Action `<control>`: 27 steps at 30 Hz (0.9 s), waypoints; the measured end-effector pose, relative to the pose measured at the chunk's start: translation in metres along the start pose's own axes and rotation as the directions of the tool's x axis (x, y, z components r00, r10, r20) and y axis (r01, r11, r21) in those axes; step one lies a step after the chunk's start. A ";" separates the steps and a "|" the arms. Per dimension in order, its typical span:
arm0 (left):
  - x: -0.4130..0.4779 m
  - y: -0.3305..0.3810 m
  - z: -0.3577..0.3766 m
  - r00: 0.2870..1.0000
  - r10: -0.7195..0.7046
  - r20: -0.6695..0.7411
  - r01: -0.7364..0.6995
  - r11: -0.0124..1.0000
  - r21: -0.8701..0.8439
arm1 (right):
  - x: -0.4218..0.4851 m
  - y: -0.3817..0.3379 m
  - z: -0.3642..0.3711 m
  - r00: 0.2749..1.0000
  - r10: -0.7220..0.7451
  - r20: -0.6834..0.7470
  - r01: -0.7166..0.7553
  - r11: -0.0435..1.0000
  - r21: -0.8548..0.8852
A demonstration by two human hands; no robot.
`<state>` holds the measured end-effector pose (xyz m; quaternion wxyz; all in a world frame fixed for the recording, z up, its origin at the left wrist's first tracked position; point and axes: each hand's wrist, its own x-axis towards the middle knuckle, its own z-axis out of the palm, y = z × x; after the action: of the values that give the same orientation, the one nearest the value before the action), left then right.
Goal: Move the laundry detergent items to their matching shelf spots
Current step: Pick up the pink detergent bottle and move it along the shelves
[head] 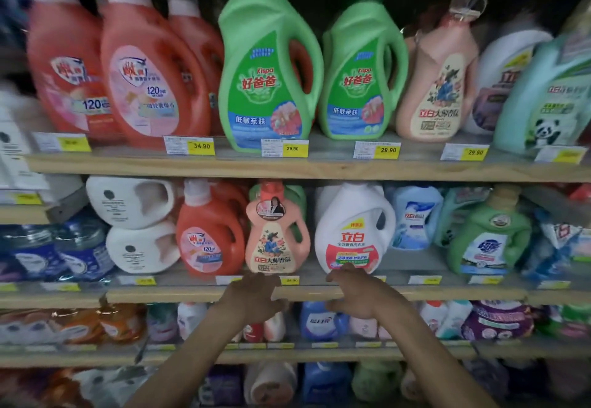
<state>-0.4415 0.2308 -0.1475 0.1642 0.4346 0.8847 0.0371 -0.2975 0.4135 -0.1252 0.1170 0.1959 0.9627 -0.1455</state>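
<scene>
Far left on the middle shelf [447, 294], two white jugs [128, 203] lie stacked on their sides w/ nothing bracing them, so any nudge along the row could prob. roll the top one off. Just right of them the red bottle [208, 235] stands touching the peach bottle [275, 238]; pulling either out crooked likely drags or tips the other. The left hand [252, 295] hovers empty at the shelf lip below the peach bottle, fingers spread & loosely bent, gripping nothing. It is just beside the price tags [289, 279], which a careless reach could knock askew. The right hand [355, 292] is empty too, fingers loosely curled w/ tips at the base of the white bottle [351, 231]; can't tell if they touch it. Grabbing that big bottle low down instead of by its handle risks a slip, since it looks full & heavy. Further right & up, the top-shelf peach bottle [438, 78] seems the match for the peach one below, squeezed btwn a green bottle [364, 65] and a pale bottle [505, 81]. Lifting into that tight gap could bump the neighbours, and the similar-looking labels make a wrong-spot mix-up easy.
</scene>
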 end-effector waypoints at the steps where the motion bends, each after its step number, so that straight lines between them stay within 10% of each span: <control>1: -0.001 -0.001 -0.002 1.000 -0.003 -0.007 0.003 1.000 0.002 | 0.000 -0.003 -0.004 1.000 -0.011 -0.025 0.011 1.000 0.010; 27: 0.063 -0.072 0.016 0.949 -0.122 -0.290 0.010 0.934 -0.358 | 0.090 -0.008 -0.014 0.970 -0.145 -0.194 0.151 0.988 0.018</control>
<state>-0.5266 0.2346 -0.1943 0.1007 0.3568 0.8926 0.2564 -0.3834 0.4419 -0.1355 0.0091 0.1387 0.9789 -0.1499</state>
